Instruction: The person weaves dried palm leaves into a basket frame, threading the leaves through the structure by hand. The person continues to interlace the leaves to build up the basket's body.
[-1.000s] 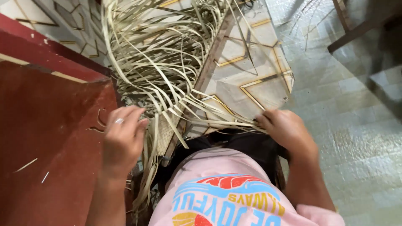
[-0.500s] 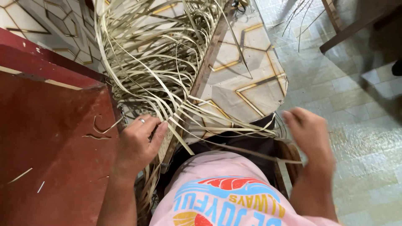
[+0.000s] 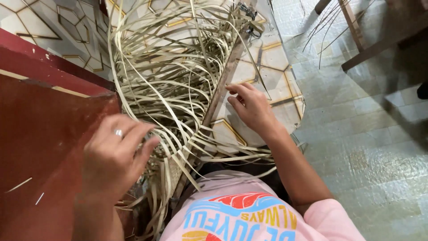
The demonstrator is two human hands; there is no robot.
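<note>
**Reporter:** At nine o'clock from the pink shirt (image 3: 249, 214), what lies beside the person?

**Photographer:** Dark red floor (image 3: 40, 147) with a raised red edge, a few pale slivers scattered on it. Over it hovers the left hand (image 3: 113, 158), a ring (image 3: 118, 132) on one finger, the fingers loosely curled and close together, touching the near fringe of the strips but gripping nothing that I can make out.

**Reporter:** And at twelve o'clock?

**Photographer:** A big loose tangle of pale, flat weaving strips (image 3: 174, 76), heaped over a table (image 3: 272, 58) with a gold-lined hexagon pattern. A long wooden slat (image 3: 220, 89) runs diagonally through the heap.

**Reporter:** How far along does the weaving look?

**Photographer:** By my reading, early. Only a small patch near the lap, at about six o'clock of the heap, seems interlaced; nearly all the strips trail free and unordered.

**Reporter:** The other hand?

**Photographer:** At two o'clock from the shirt, the right hand (image 3: 252, 107) rests spread, fingertips on the slat and table, empty.

**Reporter:** Any packages, labels, signs?

**Photographer:** None in sight; the only lettering is a colourful print on the shirt. Pale tiled floor (image 3: 370, 147) and dark wooden furniture legs (image 3: 356, 31) fill the right.
</note>
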